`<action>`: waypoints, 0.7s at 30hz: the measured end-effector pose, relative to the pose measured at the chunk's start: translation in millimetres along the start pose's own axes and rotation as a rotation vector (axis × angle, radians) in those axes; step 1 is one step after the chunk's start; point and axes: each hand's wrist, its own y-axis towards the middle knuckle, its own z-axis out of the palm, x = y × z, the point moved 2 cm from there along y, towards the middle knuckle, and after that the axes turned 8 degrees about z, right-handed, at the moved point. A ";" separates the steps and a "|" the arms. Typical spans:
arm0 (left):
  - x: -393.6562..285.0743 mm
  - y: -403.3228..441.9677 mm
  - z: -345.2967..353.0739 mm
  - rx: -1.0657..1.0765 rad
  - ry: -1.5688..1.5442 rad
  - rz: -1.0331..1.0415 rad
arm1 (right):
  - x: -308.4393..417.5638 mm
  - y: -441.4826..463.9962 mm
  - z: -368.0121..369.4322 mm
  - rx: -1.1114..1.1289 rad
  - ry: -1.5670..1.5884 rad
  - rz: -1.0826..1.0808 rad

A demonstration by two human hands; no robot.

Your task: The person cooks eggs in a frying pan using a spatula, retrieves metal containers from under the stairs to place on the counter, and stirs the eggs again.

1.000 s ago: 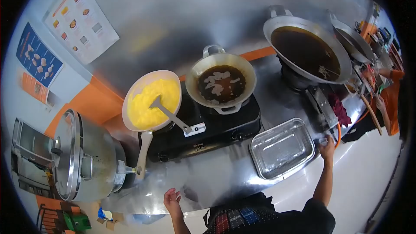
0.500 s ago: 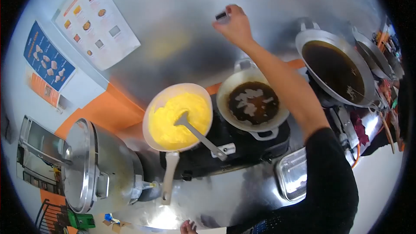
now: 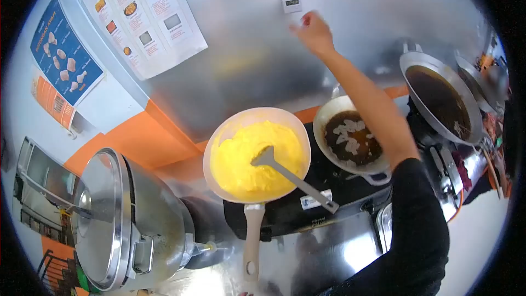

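Observation:
My right hand (image 3: 316, 34) is raised by the metal wall, just below and right of a small white digital timer (image 3: 291, 4) fixed there. Its thumb and bent fingers stand apart, somewhat blurred, with nothing seen between them. Only a sliver of my left hand (image 3: 246, 294) shows at the bottom edge, its fingers mostly hidden. A pan (image 3: 256, 207) of yellow food (image 3: 246, 172) rests on the black stove (image 3: 323, 219), with a grey spatula (image 3: 298, 181) lying in it. Beneath my right forearm, a metal wok (image 3: 327, 111) holds dark liquid and pale pieces.
A large lidded pot (image 3: 159, 225) stands at the left. Farther right are a big wok of dark oil (image 3: 438, 96) and another wok (image 3: 474, 85). A foil tray (image 3: 385, 227) is partly behind my sleeve. Posters (image 3: 66, 55) hang on the left wall.
My right hand rose from the counter's right side to the wall with the small dark-screened timer, which is now on the wall, apart from my hand. My left hand has nearly left view.

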 end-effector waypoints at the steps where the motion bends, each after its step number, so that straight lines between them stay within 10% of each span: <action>1: -10.9 11.8 5.2 0.171 -0.002 0.102 | 6.2 -39.4 -13.4 0.335 0.001 -0.081; 3: -51.1 36.4 40.8 0.076 -0.164 0.013 | 42.5 -133.2 -56.2 0.819 -0.287 -0.216; 7: -125.3 56.1 89.8 0.771 -0.597 -0.297 | 105.4 -257.7 -115.5 1.160 -0.573 -0.217; 10: -147.8 61.1 114.6 1.087 -0.687 -0.439 | 103.2 -304.5 -109.4 1.104 -0.751 -0.330; 21: -136.8 66.8 151.5 1.071 -0.995 -0.795 | 136.3 -291.0 -154.7 0.946 -0.754 -0.332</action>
